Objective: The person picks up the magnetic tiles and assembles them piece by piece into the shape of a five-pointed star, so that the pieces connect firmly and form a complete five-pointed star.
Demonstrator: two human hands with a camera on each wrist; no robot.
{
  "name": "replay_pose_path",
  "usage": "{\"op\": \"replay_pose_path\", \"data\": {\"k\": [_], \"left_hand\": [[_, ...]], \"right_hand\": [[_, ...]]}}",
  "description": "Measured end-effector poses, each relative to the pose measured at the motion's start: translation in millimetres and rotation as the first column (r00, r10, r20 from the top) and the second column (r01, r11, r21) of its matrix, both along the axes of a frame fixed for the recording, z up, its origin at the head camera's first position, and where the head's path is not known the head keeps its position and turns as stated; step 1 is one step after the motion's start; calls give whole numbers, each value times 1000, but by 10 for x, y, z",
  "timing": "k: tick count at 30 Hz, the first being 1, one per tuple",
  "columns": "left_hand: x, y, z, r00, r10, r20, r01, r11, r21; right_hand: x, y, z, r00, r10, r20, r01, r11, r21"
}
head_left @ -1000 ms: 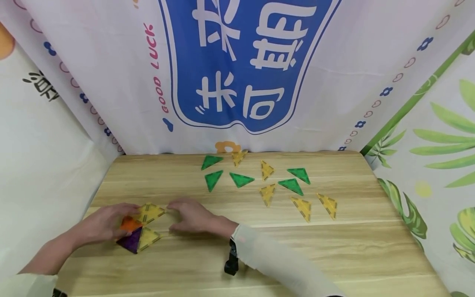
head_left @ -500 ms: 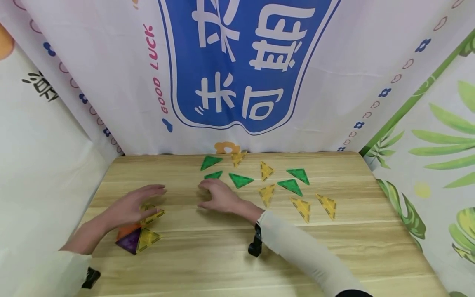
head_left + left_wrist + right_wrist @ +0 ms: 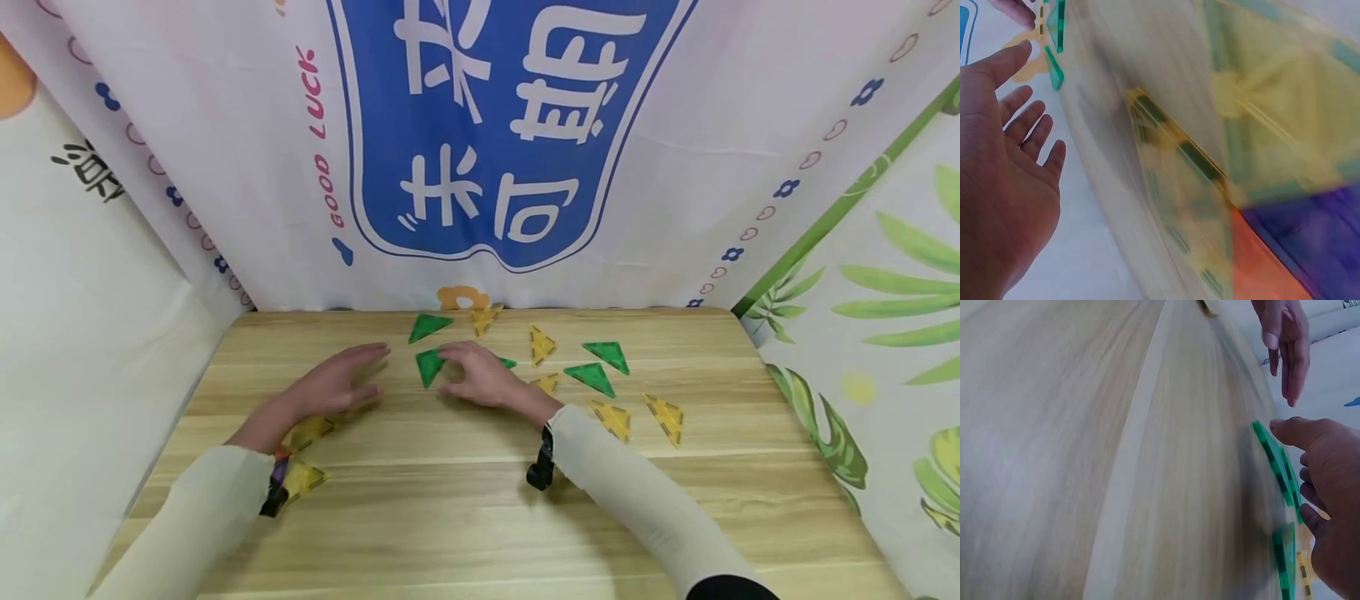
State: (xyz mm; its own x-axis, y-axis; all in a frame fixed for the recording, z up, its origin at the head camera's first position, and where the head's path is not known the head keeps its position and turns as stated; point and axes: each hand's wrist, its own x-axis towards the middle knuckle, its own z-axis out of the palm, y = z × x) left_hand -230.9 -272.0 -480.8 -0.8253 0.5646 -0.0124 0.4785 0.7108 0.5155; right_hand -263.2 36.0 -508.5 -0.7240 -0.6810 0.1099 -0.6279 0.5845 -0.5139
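Observation:
My left hand (image 3: 333, 385) reaches over the table, fingers extended and apart from the thumb, holding nothing. Below its forearm lies a group of flat triangular magnetic tiles: yellow tiles (image 3: 1272, 125), an orange tile (image 3: 1266, 262) and a purple tile (image 3: 1304, 228), the latter two mostly covered by the sleeve in the head view. My right hand (image 3: 483, 375) hovers beside a green triangular tile (image 3: 427, 367), its fingertips overlapping the tile's right corner in the head view. Its thumb and fingers are parted with nothing between them. Another green tile (image 3: 507, 362) is partly hidden behind this hand.
Further green tiles (image 3: 590, 379) and yellow tiles (image 3: 664, 418) lie scattered to the right. A green tile (image 3: 430, 327) and a yellow tile (image 3: 485, 320) sit by the back edge. Printed cloth (image 3: 675, 208) hangs behind the wooden table (image 3: 480, 517).
Both hands have left the tile group. My left hand has moved up and right from over it; my right hand has moved right and away to the green tiles.

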Motion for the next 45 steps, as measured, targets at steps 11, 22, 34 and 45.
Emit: {"op": "replay_pose_path", "data": {"k": [11,22,34,45], "left_hand": [[-435,347,-173,999,36,7,-36,999,4],[-522,437,-288,999,0,41,3,998,-67],[-384,380,-204,1000,-25,5,25,992,-121],[-165,341,-126,997,-76,33,80,985,-150]], "right_hand": [[-33,-2,-72,998,50,-29,-46,993,107],[69,31,-90,991,92,-100,-75,983,165],[324,153,-48,971,149,-188,-116,978,175],[607,335,-44,968,157,-197,-136,984,118]]}}
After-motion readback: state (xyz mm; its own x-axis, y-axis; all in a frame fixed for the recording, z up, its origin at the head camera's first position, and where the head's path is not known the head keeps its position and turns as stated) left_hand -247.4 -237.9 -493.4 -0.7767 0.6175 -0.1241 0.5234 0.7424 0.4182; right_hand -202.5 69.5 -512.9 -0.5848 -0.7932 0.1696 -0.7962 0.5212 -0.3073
